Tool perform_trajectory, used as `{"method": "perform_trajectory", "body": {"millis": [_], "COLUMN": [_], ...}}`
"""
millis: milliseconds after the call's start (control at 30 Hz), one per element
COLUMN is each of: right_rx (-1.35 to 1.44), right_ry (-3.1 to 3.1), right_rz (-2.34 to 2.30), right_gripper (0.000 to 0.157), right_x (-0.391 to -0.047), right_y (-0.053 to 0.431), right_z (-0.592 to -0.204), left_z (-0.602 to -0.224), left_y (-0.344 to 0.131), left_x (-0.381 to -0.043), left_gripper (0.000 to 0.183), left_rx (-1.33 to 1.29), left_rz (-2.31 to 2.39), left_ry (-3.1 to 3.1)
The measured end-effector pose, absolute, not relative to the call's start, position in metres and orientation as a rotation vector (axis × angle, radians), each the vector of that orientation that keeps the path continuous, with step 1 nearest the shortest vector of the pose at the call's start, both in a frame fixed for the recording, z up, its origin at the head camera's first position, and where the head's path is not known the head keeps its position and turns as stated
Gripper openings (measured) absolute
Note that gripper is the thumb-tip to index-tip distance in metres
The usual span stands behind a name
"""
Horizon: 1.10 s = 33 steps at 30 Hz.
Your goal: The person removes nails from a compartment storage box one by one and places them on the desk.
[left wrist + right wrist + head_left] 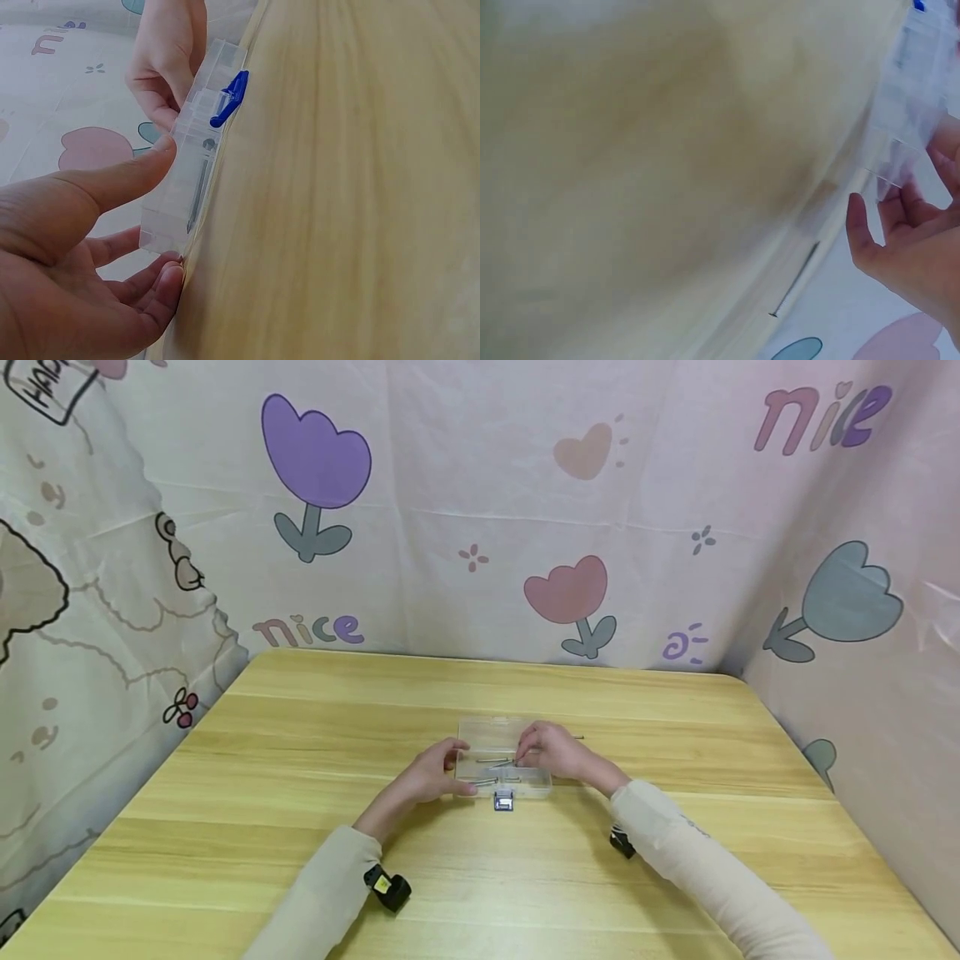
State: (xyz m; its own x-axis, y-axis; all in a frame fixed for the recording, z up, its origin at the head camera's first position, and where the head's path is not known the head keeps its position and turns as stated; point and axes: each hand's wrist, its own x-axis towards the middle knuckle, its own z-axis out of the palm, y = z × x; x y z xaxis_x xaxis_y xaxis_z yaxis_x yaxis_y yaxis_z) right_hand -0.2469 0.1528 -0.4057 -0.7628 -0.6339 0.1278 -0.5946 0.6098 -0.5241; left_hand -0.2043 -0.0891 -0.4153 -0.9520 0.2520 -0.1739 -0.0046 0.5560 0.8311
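A clear plastic box [536, 784] lies on the table with its lid [480, 735] folded back. Several metal nails lie in its compartments, and a blue latch [231, 101] sticks out at the front. My left hand [432, 772] grips the box's left end, thumb at the front wall and fingers at the back. Above the right part of the box, my right hand [555, 750] dips its fingertips inside and pinches the end of a nail [500, 765]; the fingertips are partly hidden. In the right wrist view that hand [915, 232] shows behind the clear wall.
A single loose nail [795, 280] lies on the wooden table [337, 710], to the right of the box and past the right hand. A printed cloth [450, 468] hangs behind the table and along both sides. Black wrist cameras [387, 888] sit at both sleeves.
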Motion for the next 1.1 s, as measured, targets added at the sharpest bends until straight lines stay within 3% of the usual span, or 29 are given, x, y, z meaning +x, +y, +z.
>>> {"method": "perform_trajectory", "body": {"millis": [167,600,1100], "right_rx": [-0.908,-0.917,-0.737], "right_ry": [2.748,2.802,2.877], "right_rz": [-0.952,-1.000,-1.005], "right_gripper": [0.003,0.006,0.012], "right_x": [-0.248,-0.256,-0.262], "right_y": [0.157,0.172,0.204], "right_z": [-0.395,-0.395,-0.390], "left_z": [-0.414,-0.415,-0.415], "left_y": [-0.088,-0.088,-0.091], "left_x": [-0.205,-0.204,-0.205], "left_gripper": [0.071,0.070,0.071], "left_rx": [0.201,0.214,0.220], "left_rz": [1.358,1.358,1.353], "left_ry": [2.510,2.516,2.516]}}
